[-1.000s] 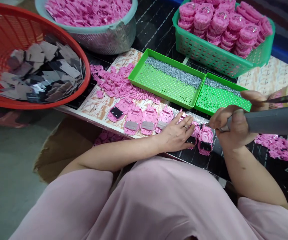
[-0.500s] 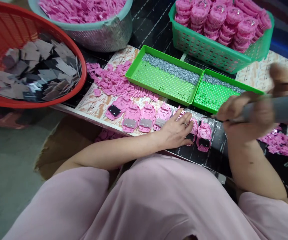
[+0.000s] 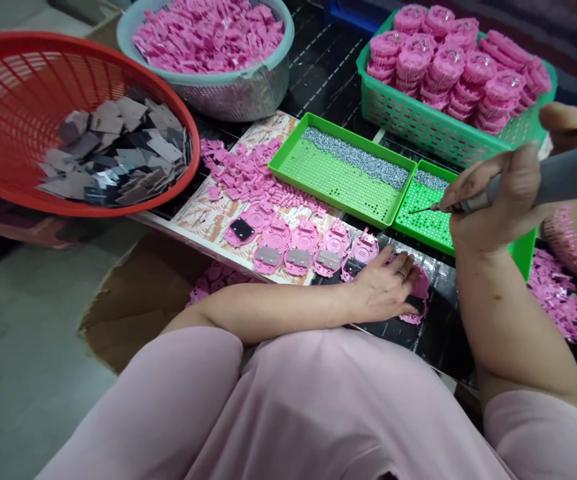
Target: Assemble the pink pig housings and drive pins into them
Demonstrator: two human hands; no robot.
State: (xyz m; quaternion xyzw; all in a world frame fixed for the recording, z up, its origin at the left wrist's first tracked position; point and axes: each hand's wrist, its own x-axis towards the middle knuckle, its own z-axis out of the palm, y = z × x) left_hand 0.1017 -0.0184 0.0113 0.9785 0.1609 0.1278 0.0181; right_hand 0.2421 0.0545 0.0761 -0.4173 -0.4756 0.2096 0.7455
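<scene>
- The directions are counted from the left hand (image 3: 385, 287), with twelve o'clock straight ahead of the person. This hand lies palm down, its fingers somewhat spread and closed around nothing.
- Under its fingers, on the dark table edge, is a pink casing (image 3: 421, 288), partly covered.
- Between nine and ten o'clock, more pink casings (image 3: 303, 235) lie side by side in a row; several carry grey plates (image 3: 271, 257), and the farthest one carries a black plate (image 3: 242, 230).
- At two o'clock, the right hand (image 3: 498, 193) is raised, its fingers closed around a grey driver (image 3: 568, 172).
- The thin bit (image 3: 424, 210) points left over the small green tray (image 3: 425, 230), at one o'clock; I cannot tell if it touches.
- At eleven o'clock, the large green tray (image 3: 328, 175) holds many small metal pieces (image 3: 353, 155).
- At ten o'clock, the red basket (image 3: 195, 152) contains loose flat plates (image 3: 118, 160).
- Farther, at eleven o'clock, a pale basin (image 3: 263, 93) is full of pink parts (image 3: 208, 37).
- Between twelve and one o'clock, a green basket (image 3: 418, 127) bears stacked pink pieces (image 3: 445, 67).
</scene>
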